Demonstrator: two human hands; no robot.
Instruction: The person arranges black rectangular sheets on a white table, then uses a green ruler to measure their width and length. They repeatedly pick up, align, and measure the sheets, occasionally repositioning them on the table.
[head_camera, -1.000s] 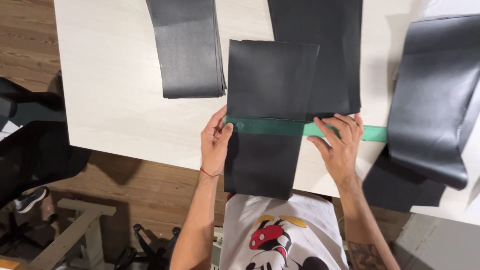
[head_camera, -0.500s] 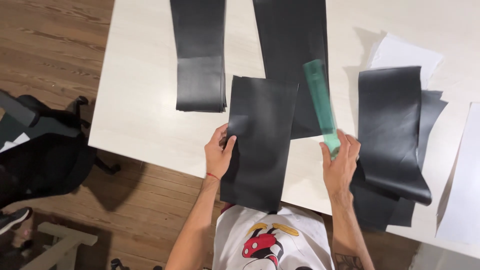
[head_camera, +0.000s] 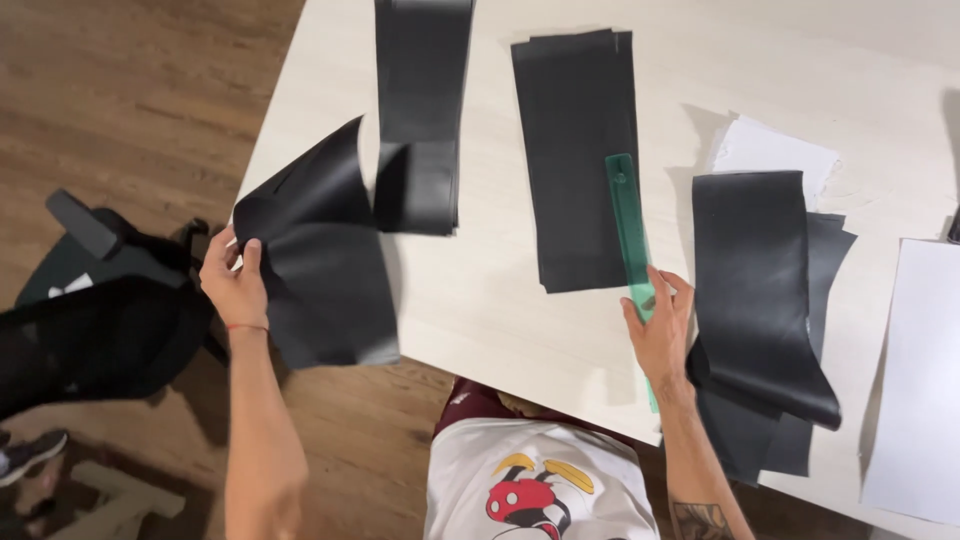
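Off the table's left edge, left hand pinches a black sheet by its left border, thumb on the face, fingers behind. Sheet is lifted and curled, top corner bent over; its right part overlaps the table edge, its lower part hangs over wood floor. Just right of that grip, a folded black strip lies on the table, its doubled end touching or just behind the held sheet, cannot tell which. Left of the grip, a dark chair stands close, so room that side is tight.

Right hand is closed on the lower part of a green translucent ruler, thumb on one side and fingers on the other, near the table's front edge. Ruler runs up and away from the grip, its upper part lying over a flat stack of black sheets. Bare tabletop between the two hands. Right of this grip, a curled black sheet sits on more black sheets, hanging past the front edge. White paper peeks out above it; a plain white sheet lies far right.
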